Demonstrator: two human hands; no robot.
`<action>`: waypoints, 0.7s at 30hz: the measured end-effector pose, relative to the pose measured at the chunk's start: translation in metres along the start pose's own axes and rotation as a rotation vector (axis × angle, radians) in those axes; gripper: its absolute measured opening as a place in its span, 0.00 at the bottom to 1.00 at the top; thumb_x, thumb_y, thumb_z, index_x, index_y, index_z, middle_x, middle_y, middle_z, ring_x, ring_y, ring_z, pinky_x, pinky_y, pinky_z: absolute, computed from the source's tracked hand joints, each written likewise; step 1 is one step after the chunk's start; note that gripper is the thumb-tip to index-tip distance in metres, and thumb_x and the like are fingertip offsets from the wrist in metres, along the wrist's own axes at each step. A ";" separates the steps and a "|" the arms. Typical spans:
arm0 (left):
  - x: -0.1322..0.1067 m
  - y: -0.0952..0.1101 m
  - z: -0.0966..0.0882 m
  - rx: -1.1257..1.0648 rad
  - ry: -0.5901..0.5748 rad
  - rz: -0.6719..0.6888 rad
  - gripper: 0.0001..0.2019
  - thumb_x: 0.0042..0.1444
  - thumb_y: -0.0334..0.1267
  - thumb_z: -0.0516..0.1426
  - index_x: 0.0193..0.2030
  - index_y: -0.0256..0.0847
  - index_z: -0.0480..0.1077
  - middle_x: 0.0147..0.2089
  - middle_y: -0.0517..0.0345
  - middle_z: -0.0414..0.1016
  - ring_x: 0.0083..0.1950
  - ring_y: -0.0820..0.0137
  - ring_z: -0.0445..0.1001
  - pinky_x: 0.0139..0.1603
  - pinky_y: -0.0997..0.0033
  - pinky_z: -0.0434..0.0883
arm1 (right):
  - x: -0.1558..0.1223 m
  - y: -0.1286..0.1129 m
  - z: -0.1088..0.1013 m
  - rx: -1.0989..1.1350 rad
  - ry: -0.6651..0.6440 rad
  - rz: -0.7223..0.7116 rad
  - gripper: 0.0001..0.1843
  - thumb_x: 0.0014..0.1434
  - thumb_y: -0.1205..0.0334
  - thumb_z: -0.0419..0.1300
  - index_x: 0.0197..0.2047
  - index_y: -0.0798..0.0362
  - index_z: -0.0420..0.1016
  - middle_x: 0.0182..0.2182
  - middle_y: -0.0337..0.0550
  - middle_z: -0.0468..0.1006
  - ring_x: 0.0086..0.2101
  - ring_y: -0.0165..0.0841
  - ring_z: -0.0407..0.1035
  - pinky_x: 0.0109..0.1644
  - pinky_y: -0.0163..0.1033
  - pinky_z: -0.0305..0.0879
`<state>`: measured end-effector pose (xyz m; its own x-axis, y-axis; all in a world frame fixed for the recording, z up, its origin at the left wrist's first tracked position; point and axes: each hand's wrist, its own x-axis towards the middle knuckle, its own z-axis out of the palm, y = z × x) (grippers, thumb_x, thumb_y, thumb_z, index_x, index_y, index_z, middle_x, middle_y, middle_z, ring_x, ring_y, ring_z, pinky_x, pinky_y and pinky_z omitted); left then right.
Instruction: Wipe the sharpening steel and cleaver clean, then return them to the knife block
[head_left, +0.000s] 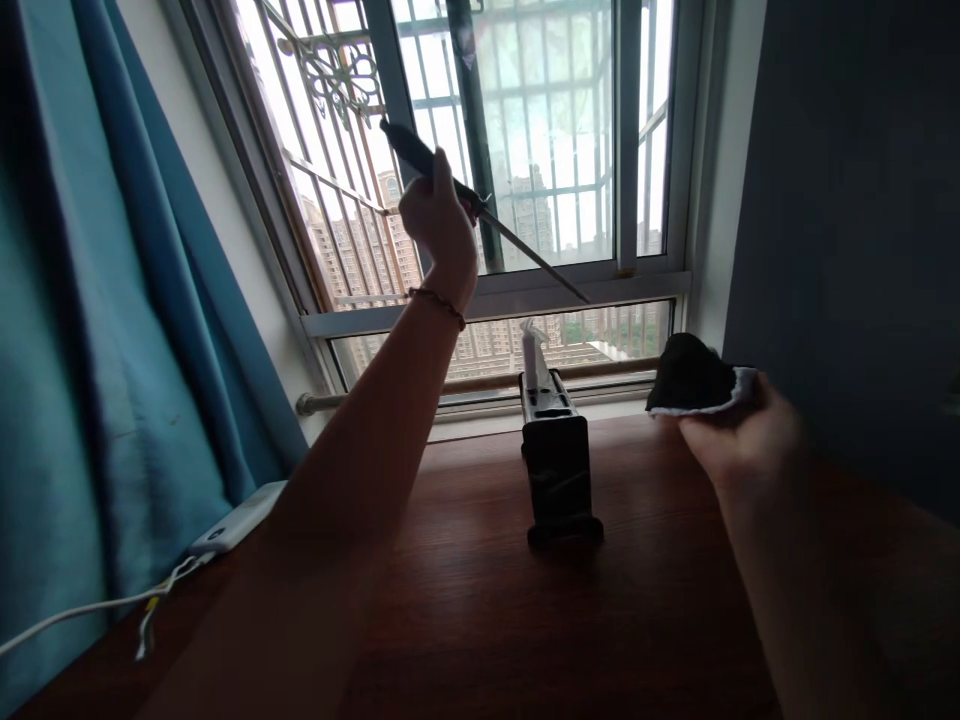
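Raised before the window, my left hand point(442, 215) is closed around the dark handle of a long, thin tool point(534, 255). Its narrow metal shaft slopes down to the right and tapers to a tip; whether it is a sharpening steel or a blade seen edge-on, I cannot tell. My right hand point(750, 435) grips a folded black cloth point(690, 375) with a white fluffy edge, held above the table's right side. Between the hands stands a black slotted holder point(559, 470), like a knife block. A pale handle point(531, 360) and some clear plastic stick up from its top.
The holder rests on a reddish-brown wooden table point(465, 600). Behind it is a window point(547, 130) with outside bars. A blue curtain point(150, 300) hangs at left, beside a white power strip point(240, 520) with a white cable point(97, 605). A dark wall point(855, 220) rises at right.
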<state>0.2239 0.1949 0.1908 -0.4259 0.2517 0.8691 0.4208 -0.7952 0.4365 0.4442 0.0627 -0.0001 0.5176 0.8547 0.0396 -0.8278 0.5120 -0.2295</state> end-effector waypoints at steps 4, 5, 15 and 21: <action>-0.072 -0.006 -0.056 -0.438 0.144 -0.410 0.18 0.65 0.46 0.47 0.27 0.36 0.60 0.19 0.65 0.60 0.20 0.79 0.65 0.25 0.77 0.65 | -0.041 0.034 0.007 0.028 0.034 0.166 0.17 0.68 0.61 0.43 0.40 0.57 0.72 0.35 0.44 0.76 0.38 0.33 0.72 0.43 0.41 0.72; -0.093 -0.008 -0.070 -0.641 0.202 -0.572 0.15 0.62 0.43 0.53 0.27 0.37 0.61 0.20 0.65 0.62 0.20 0.78 0.66 0.25 0.77 0.66 | -0.053 0.044 0.007 0.030 0.042 0.249 0.16 0.68 0.61 0.45 0.40 0.56 0.72 0.35 0.43 0.76 0.39 0.33 0.72 0.43 0.41 0.72; -0.231 0.001 -0.129 -0.941 0.138 -0.983 0.17 0.58 0.42 0.58 0.22 0.35 0.64 0.17 0.64 0.63 0.19 0.79 0.63 0.21 0.79 0.62 | -0.118 0.100 -0.006 0.057 -0.216 0.565 0.19 0.69 0.59 0.43 0.42 0.55 0.74 0.38 0.45 0.76 0.39 0.32 0.71 0.43 0.37 0.72; -0.240 -0.009 -0.131 -0.864 -0.224 -0.875 0.20 0.51 0.44 0.62 0.16 0.36 0.64 0.15 0.62 0.61 0.18 0.77 0.59 0.19 0.77 0.57 | -0.098 0.099 -0.003 0.021 -0.058 0.418 0.15 0.68 0.64 0.45 0.35 0.54 0.70 0.32 0.40 0.76 0.35 0.28 0.72 0.41 0.32 0.72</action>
<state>0.2175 0.0694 -0.0519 -0.1165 0.8992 0.4218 -0.6336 -0.3943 0.6656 0.3128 0.0295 -0.0299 0.1237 0.9923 0.0023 -0.9685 0.1213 -0.2175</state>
